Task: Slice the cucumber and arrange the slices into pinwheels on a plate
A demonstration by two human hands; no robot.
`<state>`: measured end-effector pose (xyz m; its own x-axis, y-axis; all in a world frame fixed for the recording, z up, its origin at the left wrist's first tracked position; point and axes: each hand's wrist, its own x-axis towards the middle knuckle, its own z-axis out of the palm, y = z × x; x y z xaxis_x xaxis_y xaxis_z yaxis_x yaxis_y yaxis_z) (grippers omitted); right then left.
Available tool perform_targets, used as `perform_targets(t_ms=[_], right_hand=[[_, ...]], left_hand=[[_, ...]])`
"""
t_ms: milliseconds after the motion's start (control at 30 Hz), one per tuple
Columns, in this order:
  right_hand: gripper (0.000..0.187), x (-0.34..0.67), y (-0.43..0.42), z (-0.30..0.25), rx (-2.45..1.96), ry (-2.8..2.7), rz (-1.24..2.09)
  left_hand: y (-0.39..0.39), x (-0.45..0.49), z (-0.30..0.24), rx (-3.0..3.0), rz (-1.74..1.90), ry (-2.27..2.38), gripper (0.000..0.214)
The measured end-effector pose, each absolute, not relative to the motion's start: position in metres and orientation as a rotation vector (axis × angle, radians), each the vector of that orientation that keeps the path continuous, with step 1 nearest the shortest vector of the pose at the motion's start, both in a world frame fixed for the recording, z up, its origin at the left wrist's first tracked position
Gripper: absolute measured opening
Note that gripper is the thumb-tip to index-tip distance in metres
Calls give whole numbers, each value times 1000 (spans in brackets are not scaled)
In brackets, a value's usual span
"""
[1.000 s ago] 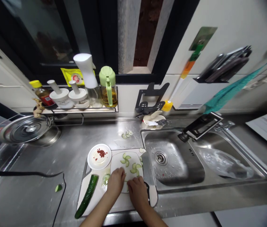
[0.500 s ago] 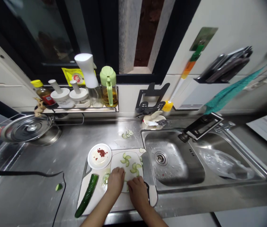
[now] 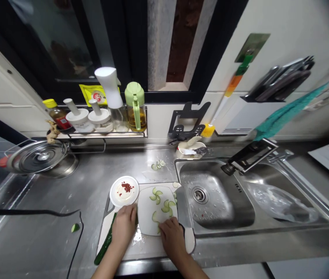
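"Head view first: where is the left hand [image 3: 124,224]?"

"Over the cutting board [image 3: 149,250], left of the square plate [image 3: 145,224], fingers curled down, partly hiding the cucumber [image 3: 104,249] at the board's left side."

"And the right hand [image 3: 172,234]?"

"At the plate's near right edge, fingers bunched narrow."

"Holding anything, either of them?"

"I can't tell; the backs of the hands cover most of the fingertips."

"Where are the cucumber slices [image 3: 165,209]?"

"On the plate: one fanned group on the far side, another to the right, and a single curved piece near the middle."

"What's around them?"

"A round dish [image 3: 112,193] with red bits [image 3: 127,187] stands at the board's far left corner. A knife [image 3: 185,207] lies along the right side, beside the sink [image 3: 241,205]. A cucumber end [image 3: 75,228] sits on the counter [image 3: 42,240], well to the left."
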<state>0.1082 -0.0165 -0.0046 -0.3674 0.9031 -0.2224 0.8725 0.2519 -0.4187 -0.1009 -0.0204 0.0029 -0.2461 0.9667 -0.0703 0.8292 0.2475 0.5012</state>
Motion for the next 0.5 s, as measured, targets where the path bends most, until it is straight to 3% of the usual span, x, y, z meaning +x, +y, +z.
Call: perform_targets(t_ms=[500], right_hand=[[16,117,-28,-10,-1688,-2447,856]], left_hand=[[-46,-97,-13,1628,195,2447,25]])
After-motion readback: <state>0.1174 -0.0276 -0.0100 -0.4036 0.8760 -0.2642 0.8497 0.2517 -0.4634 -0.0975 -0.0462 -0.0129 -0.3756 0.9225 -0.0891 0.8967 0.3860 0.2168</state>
